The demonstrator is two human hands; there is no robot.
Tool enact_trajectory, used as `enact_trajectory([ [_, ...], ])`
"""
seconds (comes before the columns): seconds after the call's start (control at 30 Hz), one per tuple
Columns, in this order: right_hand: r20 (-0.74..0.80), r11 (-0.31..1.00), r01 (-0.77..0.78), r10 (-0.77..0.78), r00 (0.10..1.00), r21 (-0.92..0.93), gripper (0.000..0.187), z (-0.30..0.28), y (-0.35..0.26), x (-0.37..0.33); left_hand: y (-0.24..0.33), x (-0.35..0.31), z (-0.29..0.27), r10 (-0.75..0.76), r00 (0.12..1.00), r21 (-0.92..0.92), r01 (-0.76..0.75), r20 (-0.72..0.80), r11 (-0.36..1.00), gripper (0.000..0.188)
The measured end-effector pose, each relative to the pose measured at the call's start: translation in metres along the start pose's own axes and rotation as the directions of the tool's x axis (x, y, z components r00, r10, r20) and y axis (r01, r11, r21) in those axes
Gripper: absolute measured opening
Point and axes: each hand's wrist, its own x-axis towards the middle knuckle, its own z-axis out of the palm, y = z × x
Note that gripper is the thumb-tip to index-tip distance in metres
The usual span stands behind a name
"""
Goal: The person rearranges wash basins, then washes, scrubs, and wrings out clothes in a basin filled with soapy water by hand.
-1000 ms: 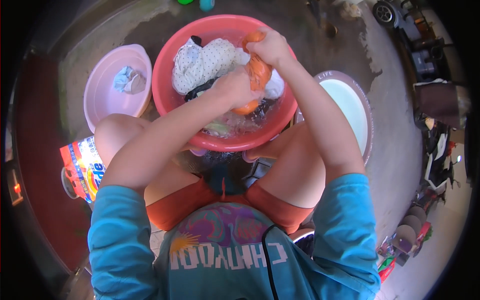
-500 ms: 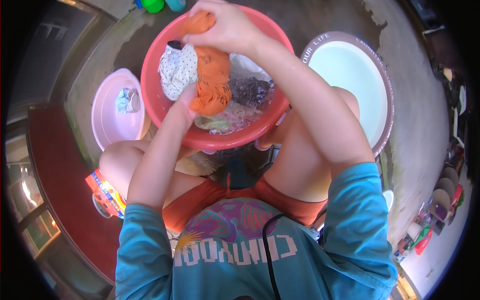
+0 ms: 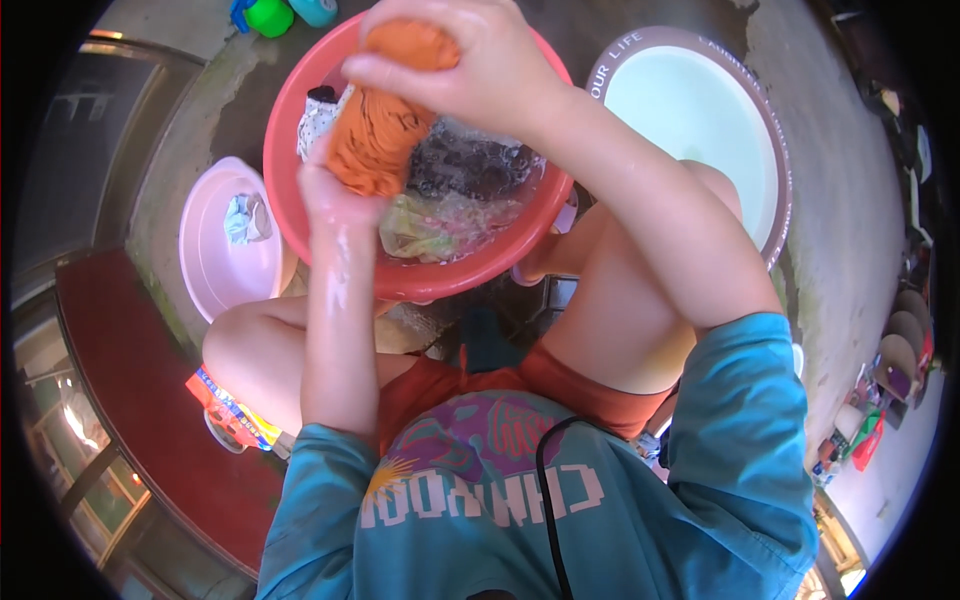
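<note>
A wet orange cloth garment (image 3: 375,140) with dark markings is bunched between my two hands over the red basin (image 3: 480,272). My right hand (image 3: 465,65) is closed round its upper end. Lower down, my left hand (image 3: 340,195) grips the other end, its fingers partly hidden behind the fabric. Behind the orange cloth, a white dotted cloth (image 3: 315,128) shows at the basin's left side. Dark cloth (image 3: 470,165) and a pale green and pink cloth (image 3: 430,228) lie in the sudsy water.
On the left stands a pink basin (image 3: 215,275) holding a small light-blue cloth (image 3: 246,218). A large basin with a brown rim (image 3: 775,150) holds pale water on the right. A colourful packet (image 3: 235,410) sits by my left knee. Green and blue bottles (image 3: 268,16) stand at the far left.
The orange cloth has shifted left and up, and is bunched more tightly. My left hand has moved left with it. The white dotted cloth is now mostly covered.
</note>
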Motion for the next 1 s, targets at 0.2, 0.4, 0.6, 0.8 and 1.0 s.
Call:
enact_trajectory([
  [0.2,-0.256,0.856,-0.451,0.509,0.822,0.253,0.015,0.029,0.043,-0.017,0.032,-0.025,0.065,0.809,0.532,0.376,-0.823,0.248,0.426,0.026],
  [0.4,0.396,-0.053,-0.771,0.879,0.266,0.635,0.033,0.043,0.069,-0.032,0.009,-0.053,0.095,0.030,-0.011,0.014,-0.719,0.999,-0.695,0.025],
  [0.6,0.695,0.012,-0.995,0.715,0.076,0.097,0.023,0.053,0.072,-0.041,-0.027,-0.066,0.079,-0.325,-0.013,-0.205,-0.799,0.946,-0.565,0.025],
  [0.8,0.597,0.599,-0.689,0.746,0.295,-0.408,0.030,0.084,0.092,-0.058,-0.066,-0.056,0.063,-0.619,0.032,-0.284,-0.869,0.784,-0.405,0.012],
  [1.0,0.775,0.872,-0.175,0.486,0.403,-0.456,0.024,0.091,0.080,-0.066,-0.092,-0.040,0.046,-0.764,-0.030,-0.333,-0.910,0.644,-0.246,0.006],
])
